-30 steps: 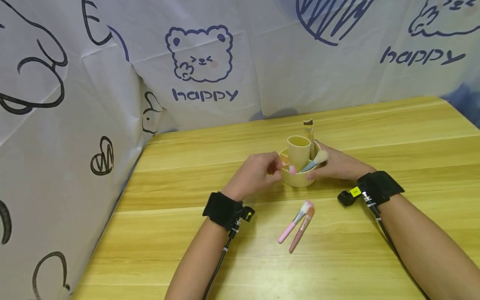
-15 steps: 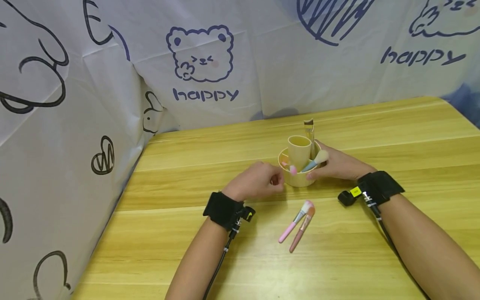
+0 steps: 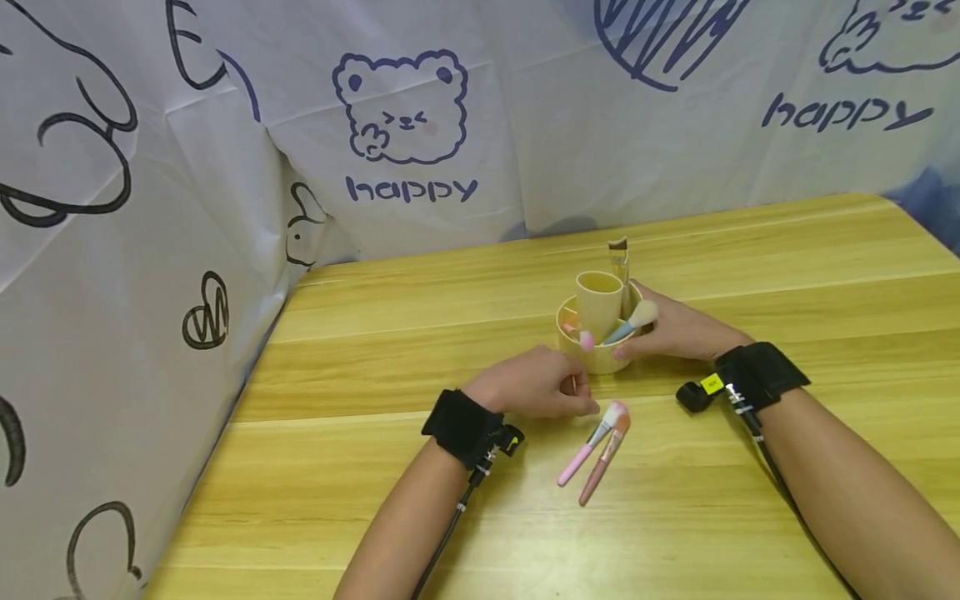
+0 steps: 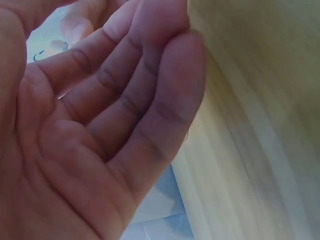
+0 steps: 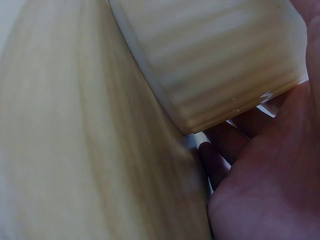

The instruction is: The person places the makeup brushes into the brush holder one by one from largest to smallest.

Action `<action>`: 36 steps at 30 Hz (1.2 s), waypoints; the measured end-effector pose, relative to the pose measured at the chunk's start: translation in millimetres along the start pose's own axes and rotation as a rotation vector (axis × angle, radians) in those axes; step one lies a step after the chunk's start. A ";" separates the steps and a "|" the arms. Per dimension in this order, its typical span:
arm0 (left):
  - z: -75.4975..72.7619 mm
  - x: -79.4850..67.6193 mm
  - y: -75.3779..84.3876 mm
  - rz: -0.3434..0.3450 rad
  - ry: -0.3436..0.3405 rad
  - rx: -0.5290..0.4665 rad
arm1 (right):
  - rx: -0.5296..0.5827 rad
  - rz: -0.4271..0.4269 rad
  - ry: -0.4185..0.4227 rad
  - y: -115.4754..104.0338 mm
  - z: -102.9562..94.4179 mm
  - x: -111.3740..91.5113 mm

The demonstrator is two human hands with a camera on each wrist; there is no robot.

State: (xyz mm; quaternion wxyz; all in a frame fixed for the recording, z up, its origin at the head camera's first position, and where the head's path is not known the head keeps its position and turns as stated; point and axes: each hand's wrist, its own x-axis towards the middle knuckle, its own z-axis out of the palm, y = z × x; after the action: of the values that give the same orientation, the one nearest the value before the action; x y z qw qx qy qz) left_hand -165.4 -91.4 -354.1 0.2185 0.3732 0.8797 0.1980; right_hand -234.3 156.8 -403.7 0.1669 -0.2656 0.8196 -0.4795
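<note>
Brush holder (image 3: 597,360) | right hand (image 3: 681,328) grips its side | left hand (image 3: 535,382) unclenched, loosely bent, near two brushes (image 3: 576,463)

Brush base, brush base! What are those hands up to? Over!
Left hand empty, just beside two loose brushes on the table. Right hand gripping the brush holder. Nothing seen between left hand and loose brushes. Over.

Yellow wood-grain table (image 3: 375,333) against white, doodled cloth (image 3: 547,125).
Hung behind and down the left, creased, marked with a bear face (image 3: 405,104) and "happy" lettering (image 3: 411,190); softly lit; bluish at far right, possibly shadow.
</note>
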 end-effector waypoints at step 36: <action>14.1 5.3 6.9 -0.056 -0.038 0.000 | 0.053 -0.016 -0.007 -0.3 0.0 -0.4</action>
State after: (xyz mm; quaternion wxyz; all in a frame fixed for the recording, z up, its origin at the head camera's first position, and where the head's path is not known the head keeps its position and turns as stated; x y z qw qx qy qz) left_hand -157.3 -80.4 -363.5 0.2405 0.3523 0.8854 0.1845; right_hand -233.9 156.9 -403.5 0.1728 -0.2691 0.8038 -0.5016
